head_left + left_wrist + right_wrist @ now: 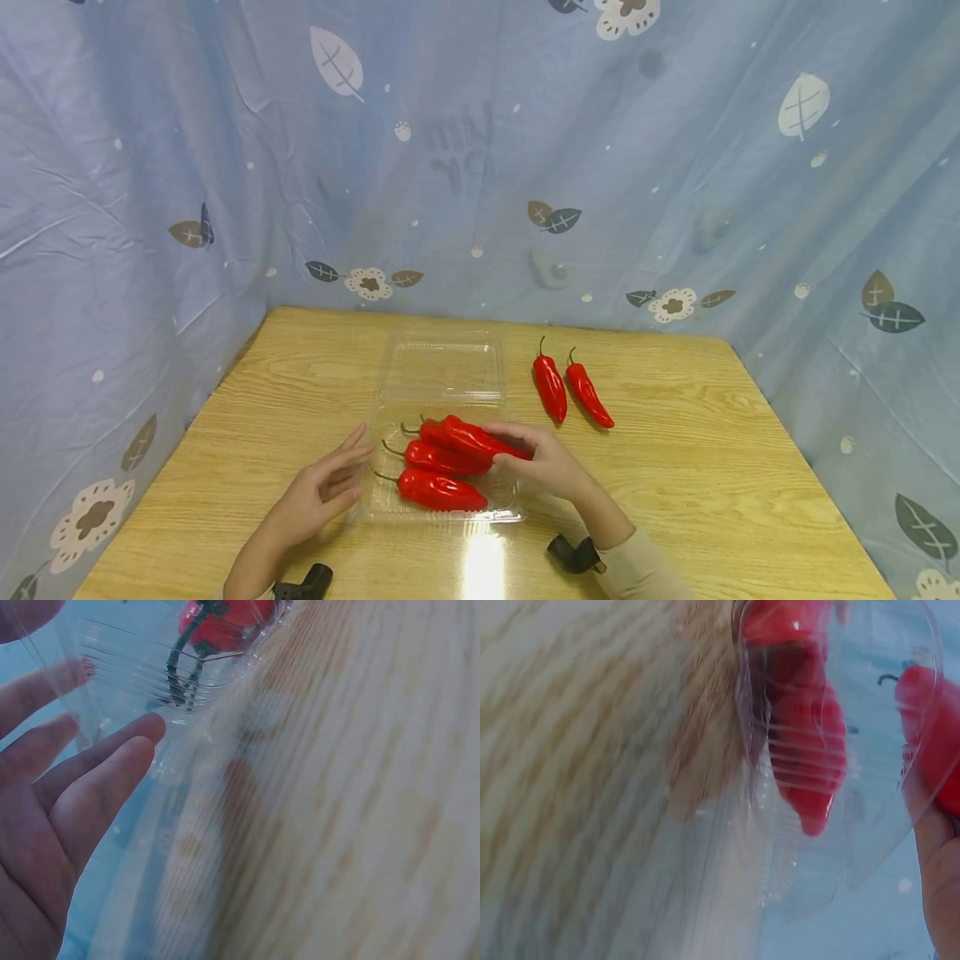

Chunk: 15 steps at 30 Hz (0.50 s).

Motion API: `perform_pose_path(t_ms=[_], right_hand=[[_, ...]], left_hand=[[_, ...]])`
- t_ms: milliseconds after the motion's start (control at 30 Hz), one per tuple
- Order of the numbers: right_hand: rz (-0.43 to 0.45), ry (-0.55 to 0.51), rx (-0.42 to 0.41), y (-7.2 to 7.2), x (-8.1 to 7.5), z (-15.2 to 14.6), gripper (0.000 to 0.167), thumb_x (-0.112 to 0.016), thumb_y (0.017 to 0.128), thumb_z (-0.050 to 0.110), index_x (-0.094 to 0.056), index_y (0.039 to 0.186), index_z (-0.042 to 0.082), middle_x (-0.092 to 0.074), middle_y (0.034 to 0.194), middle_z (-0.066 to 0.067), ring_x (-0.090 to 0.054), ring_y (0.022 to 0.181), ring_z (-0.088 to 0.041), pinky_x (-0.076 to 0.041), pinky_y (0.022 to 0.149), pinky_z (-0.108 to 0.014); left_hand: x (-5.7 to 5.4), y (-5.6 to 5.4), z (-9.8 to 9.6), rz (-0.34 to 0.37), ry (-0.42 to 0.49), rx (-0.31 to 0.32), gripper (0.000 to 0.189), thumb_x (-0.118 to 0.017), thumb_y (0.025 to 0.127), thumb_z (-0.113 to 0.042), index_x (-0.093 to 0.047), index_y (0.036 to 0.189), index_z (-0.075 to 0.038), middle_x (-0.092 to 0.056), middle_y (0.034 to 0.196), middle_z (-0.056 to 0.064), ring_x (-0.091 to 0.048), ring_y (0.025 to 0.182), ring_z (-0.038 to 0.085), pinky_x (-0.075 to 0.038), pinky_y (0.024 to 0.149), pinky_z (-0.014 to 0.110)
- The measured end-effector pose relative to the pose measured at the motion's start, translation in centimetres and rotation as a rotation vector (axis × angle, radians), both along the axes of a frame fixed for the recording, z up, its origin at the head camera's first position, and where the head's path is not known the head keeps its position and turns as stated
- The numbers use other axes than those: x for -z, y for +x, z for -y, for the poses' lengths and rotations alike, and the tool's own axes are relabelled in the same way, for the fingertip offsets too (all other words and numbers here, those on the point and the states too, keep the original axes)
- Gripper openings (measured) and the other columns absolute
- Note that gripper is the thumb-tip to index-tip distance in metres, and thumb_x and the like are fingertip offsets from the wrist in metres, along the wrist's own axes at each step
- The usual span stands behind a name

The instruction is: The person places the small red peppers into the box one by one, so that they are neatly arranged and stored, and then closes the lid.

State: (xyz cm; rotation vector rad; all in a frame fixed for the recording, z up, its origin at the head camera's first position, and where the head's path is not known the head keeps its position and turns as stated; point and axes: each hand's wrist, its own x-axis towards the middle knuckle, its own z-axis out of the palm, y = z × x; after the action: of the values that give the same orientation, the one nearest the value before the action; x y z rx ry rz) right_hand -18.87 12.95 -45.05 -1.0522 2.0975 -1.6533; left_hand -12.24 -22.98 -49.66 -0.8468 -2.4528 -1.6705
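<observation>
My right hand (pixel 551 463) pinches a red chili pepper (pixel 480 437) by its lower end, thumb on the near side and fingers on the far side. The pepper lies slantwise over the right half of a clear plastic clamshell box (pixel 510 515), stem pointing left. Inside the box lie more red peppers (pixel 441 492), side by side with their stems to the left. My left hand (pixel 318 493) is beside the box's left wall, fingers spread and relaxed. In the left wrist view, the left fingertips (pixel 150 731) are right at the clear plastic.
The box's lid (pixel 446 367) lies folded back, away from me. Two loose red peppers, one upright-lying (pixel 551 389) and one slanted (pixel 589 396), rest on the wooden table (pixel 697 483) at the back right. A blue patterned cloth (pixel 480 167) hangs around the table.
</observation>
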Motion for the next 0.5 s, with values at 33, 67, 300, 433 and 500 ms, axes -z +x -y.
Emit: perform_pose_path(t_ms=[33, 67, 300, 433, 500], right_hand=[[-0.006, 0.008, -0.004, 0.0, 0.1, 0.1, 0.041, -0.058, 0.093, 0.006, -0.052, 0.132, -0.003, -0.058, 0.129, -0.022, -0.060, 0.112, -0.010, -0.052, 0.091, -0.024], [-0.016, 0.018, -0.007, 0.1, 0.1, 0.3, 0.040, -0.059, 0.093, 0.007, -0.052, 0.132, -0.002, -0.058, 0.128, -0.021, -0.060, 0.112, -0.010, -0.052, 0.092, -0.024], [-0.004, 0.040, -0.050, 0.4, -0.1, 1.3, 0.041, -0.060, 0.093, 0.011, -0.054, 0.132, 0.003, -0.059, 0.129, -0.017, -0.059, 0.113, -0.011, -0.051, 0.094, -0.026], [-0.009, 0.064, -0.086, 0.6, -0.1, 1.8, 0.039, -0.060, 0.093, 0.012, -0.055, 0.132, 0.006, -0.062, 0.124, -0.014, -0.060, 0.105, -0.011, -0.054, 0.088, -0.026], [-0.018, 0.080, -0.096, 0.7, 0.0, 1.9, 0.039, -0.060, 0.093, 0.012, -0.055, 0.132, 0.007, -0.063, 0.120, -0.013, -0.059, 0.100, -0.010, -0.055, 0.084, -0.025]], left_hand=[[0.0, 0.0, 0.0, -0.001, 0.000, 0.000, 0.048, -0.057, 0.090, 0.005, -0.043, 0.137, 0.007, -0.017, 0.153, 0.029, -0.050, 0.122, 0.030, -0.045, 0.094, 0.014], [0.0, 0.0, 0.0, -0.003, 0.002, 0.002, 0.049, -0.057, 0.090, 0.005, -0.043, 0.137, 0.007, -0.017, 0.153, 0.029, -0.050, 0.122, 0.029, -0.045, 0.094, 0.014], [0.0, 0.0, 0.0, -0.002, 0.018, 0.014, 0.048, -0.057, 0.090, 0.006, -0.042, 0.136, 0.008, -0.016, 0.153, 0.030, -0.048, 0.125, 0.019, -0.044, 0.095, 0.013], [-0.2, 0.0, 0.0, 0.004, 0.012, 0.013, 0.049, -0.056, 0.091, 0.005, -0.042, 0.137, 0.008, -0.016, 0.153, 0.029, -0.048, 0.125, 0.020, -0.044, 0.094, 0.013], [-0.2, 0.0, 0.0, 0.004, 0.005, 0.011, 0.049, -0.056, 0.091, 0.005, -0.042, 0.137, 0.007, -0.016, 0.153, 0.029, -0.048, 0.125, 0.020, -0.044, 0.094, 0.013]])
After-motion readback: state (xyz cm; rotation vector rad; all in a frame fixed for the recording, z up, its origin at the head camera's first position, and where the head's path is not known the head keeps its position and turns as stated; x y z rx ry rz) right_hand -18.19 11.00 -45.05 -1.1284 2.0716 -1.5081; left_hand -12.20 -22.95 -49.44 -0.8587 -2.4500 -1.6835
